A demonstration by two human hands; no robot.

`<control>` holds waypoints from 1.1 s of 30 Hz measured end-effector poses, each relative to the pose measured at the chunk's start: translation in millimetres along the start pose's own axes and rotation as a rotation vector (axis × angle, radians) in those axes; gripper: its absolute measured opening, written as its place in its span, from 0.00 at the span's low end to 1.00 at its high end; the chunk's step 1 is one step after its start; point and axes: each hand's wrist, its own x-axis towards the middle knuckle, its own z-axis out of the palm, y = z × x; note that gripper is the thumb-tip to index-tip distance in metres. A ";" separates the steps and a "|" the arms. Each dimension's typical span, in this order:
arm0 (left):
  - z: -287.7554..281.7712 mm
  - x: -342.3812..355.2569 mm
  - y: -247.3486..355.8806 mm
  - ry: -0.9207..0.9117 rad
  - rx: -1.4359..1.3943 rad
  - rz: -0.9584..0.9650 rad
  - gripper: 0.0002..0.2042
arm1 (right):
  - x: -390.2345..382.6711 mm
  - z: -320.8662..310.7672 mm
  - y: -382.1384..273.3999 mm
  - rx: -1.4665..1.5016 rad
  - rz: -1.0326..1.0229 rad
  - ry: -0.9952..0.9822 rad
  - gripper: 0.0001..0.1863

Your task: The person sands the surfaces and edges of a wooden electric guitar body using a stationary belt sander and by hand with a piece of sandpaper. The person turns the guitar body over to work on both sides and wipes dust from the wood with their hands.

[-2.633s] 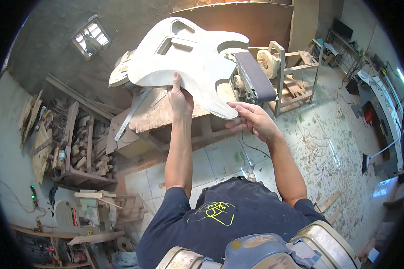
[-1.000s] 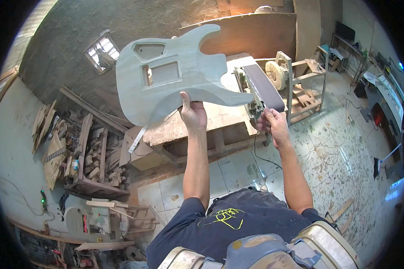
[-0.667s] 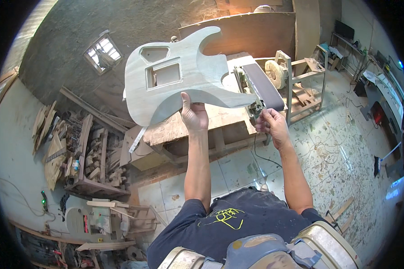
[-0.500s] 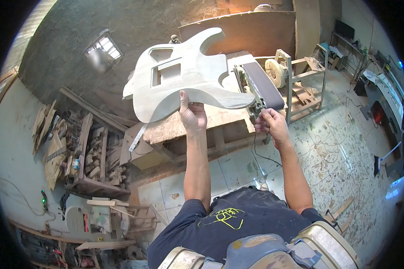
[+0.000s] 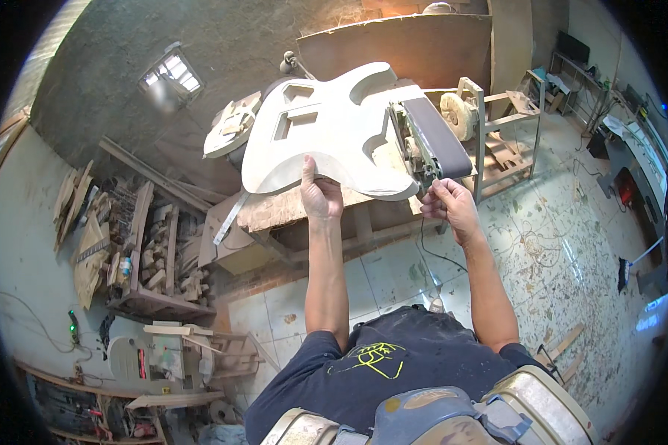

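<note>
Head view: a pale, bare guitar body (image 5: 341, 122) was held out face-up over the surface (image 5: 274, 213), its near horn (image 5: 395, 187) pointed toward the roller end of the belt sander (image 5: 439, 137). The near edge was clamped in the left hand (image 5: 321, 196), with the thumb laid along the upper face and the fingers hidden beneath. The fingertips of the right hand (image 5: 454, 211) were drawn together just beside the horn's tip and the sander; whether anything was pinched there could not be told. An angular recess (image 5: 298, 93) and a rectangular recess (image 5: 300, 121) were seen in the upper face. From its look, the body was judged to be wooden, stiff and moderately heavy, its bulk likely to tip a one-handed hold. The smooth face was thought slippery if dusty, and the slender horns and recess rims most easily chipped. The inward-curved waist and thick outer edge were considered the soundest places for a hold.
</note>
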 end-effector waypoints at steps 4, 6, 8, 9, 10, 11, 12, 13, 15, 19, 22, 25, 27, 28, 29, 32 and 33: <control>-1.3 -3.8 -0.4 -0.003 0.012 -0.009 0.16 | -2.8 0.4 -1.7 -0.012 0.025 -0.006 0.16; -1.2 -5.2 -0.8 -0.012 0.020 -0.007 0.16 | -3.7 1.2 -3.1 -0.020 0.034 -0.014 0.16; -1.7 -7.1 -0.3 -0.041 0.018 0.001 0.16 | -2.1 -0.3 -2.5 -0.025 0.030 -0.032 0.17; -3.7 -7.2 0.1 -0.039 0.018 -0.001 0.16 | -1.7 -0.9 -2.8 -0.028 0.024 -0.051 0.18; -6.7 -6.6 0.8 -0.071 0.018 -0.007 0.16 | -1.6 1.3 -2.4 -0.028 0.026 -0.049 0.18; -7.3 -5.9 1.5 -0.103 0.018 -0.014 0.16 | -0.4 6.3 -2.0 -0.094 -0.136 0.013 0.20; -7.9 -5.4 2.2 -0.103 0.018 -0.017 0.16 | -0.2 9.7 -3.5 -0.159 -0.298 0.075 0.22; -8.5 -5.2 2.9 -0.120 0.031 -0.005 0.16 | -3.0 7.4 -10.6 -0.315 -0.377 0.044 0.28; -11.0 -7.1 5.3 -0.130 0.047 0.007 0.15 | -10.1 20.4 -34.7 -0.570 -0.603 0.037 0.30; -10.9 -10.2 10.2 -0.176 0.092 0.064 0.16 | -14.0 47.4 -62.2 -0.988 -0.808 -0.097 0.35; -4.6 -13.2 12.3 -0.202 0.089 0.041 0.15 | -5.6 56.5 -63.1 -1.109 -0.817 -0.094 0.36; -4.7 -15.2 14.4 -0.210 0.096 0.035 0.16 | -2.6 56.3 -59.7 -1.206 -0.899 -0.125 0.36; -6.3 -15.8 16.3 -0.209 0.111 0.039 0.16 | -4.1 57.6 -60.0 -1.207 -0.899 -0.156 0.36; -7.3 -15.7 16.8 -0.196 0.124 0.039 0.17 | -4.6 58.0 -60.0 -1.210 -0.899 -0.184 0.37; -8.1 -15.9 17.3 -0.184 0.138 0.036 0.17 | -4.8 58.7 -60.0 -1.210 -0.898 -0.184 0.37; -7.2 -16.0 15.3 -0.184 0.131 0.061 0.17 | -4.3 58.9 -59.2 -1.195 -0.839 -0.141 0.37; -5.6 -17.1 14.8 -0.184 0.130 0.058 0.17 | -4.0 57.7 -58.0 -1.215 -0.852 -0.174 0.37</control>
